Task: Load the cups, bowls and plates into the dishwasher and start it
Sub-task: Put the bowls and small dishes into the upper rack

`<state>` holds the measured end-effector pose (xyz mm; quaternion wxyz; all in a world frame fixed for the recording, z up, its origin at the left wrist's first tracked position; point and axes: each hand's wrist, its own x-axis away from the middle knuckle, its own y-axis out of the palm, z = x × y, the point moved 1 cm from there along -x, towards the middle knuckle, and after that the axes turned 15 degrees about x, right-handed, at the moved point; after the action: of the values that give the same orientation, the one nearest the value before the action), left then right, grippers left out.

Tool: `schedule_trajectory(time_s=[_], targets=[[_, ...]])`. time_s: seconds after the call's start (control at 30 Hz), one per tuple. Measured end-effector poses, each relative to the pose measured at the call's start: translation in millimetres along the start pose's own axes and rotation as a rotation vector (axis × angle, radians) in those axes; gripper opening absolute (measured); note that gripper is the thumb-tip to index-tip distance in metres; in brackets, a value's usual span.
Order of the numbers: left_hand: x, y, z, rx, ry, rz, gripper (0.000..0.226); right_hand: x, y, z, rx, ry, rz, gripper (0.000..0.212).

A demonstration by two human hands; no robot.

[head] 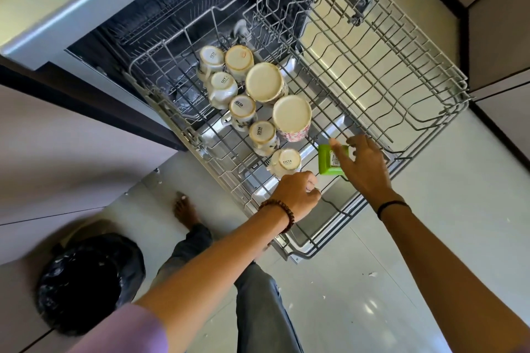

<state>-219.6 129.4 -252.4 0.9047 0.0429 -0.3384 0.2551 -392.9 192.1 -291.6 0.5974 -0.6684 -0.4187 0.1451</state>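
The dishwasher's upper rack (447,112) is pulled out over the open door. Several white cups (239,59) and two larger cream cups (291,114) stand upside down along its left side. My right hand (364,166) holds a green cup (327,165) lying on its side at the rack's front, index finger across its base and thumb on its far side. My left hand (298,195) has its fingers curled over the rack wires, right below the nearest white cup (285,163). I see nothing in it.
The right half of the rack holds only bare tines. The dark dishwasher tub (177,17) shows a lower rack inside. A bin with a black bag (89,281) stands at lower left. My bare foot (185,209) and leg are beside the door. Cabinets line both sides.
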Motion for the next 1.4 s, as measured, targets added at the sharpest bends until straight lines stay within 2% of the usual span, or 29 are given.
schedule_trajectory(time_s=[0.07,0.13,0.43,0.63,0.87,1.17,1.33,1.4], targets=[[0,1,1,0.019,-0.010,-0.002,0.034,10,0,-6,0.118,0.018,-0.105,0.081],[0,-1,2,0.021,-0.006,0.009,0.032,14,3,-11,0.181,0.009,-0.157,0.089],[4,-18,-1,0.010,0.014,0.053,0.030,3,3,-2,-0.062,-0.060,-0.091,0.077],[11,-20,-5,0.009,0.021,0.045,0.027,8,-1,3,-0.049,-0.037,-0.115,0.078],[28,-25,4,-0.021,0.049,0.045,0.027,33,-20,-18,0.036,-0.056,-0.050,0.072],[94,-76,37,-0.006,0.183,0.195,0.035,93,-67,-112,-0.046,-0.329,0.055,0.043],[162,-136,46,0.042,0.283,0.373,0.037,126,-102,-201,-0.130,-0.549,0.048,0.022],[193,-165,46,0.071,0.328,0.467,0.036,135,-113,-241,-0.157,-0.633,0.011,0.021]])
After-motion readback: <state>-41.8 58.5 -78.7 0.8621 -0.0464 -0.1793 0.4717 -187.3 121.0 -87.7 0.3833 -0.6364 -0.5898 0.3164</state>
